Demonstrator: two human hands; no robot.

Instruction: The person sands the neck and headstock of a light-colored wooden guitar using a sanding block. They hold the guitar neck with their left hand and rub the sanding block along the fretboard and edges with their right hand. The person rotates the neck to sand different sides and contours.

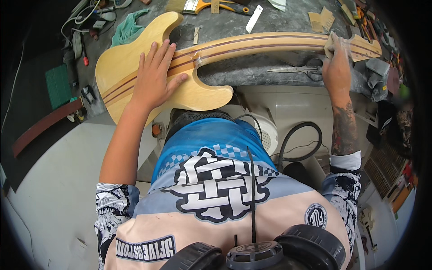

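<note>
An unfinished electric guitar (pixel 211 95) of pale wood, with dark stripes running along its neck, lies across the front of the workbench. Its body is on the left and its headstock (pixel 366 48) on the far right. My left hand (pixel 155 76) rests flat on the body, fingers spread, touching only the wood. Close to the headstock, my right hand (pixel 337 67) is closed round a tan piece of sandpaper (pixel 330 44) pressed against the neck. Part of that sandpaper and some fingertips are hidden.
Scissors (pixel 299 70) lie on the dusty grey bench (pixel 229 77) below the neck. Beyond it are folded sandpaper sheets (pixel 321 20), a white strip (pixel 254 19), a brush (pixel 192 5) and a green cloth (pixel 130 28). A black hose (pixel 320 135) loops beneath the bench.
</note>
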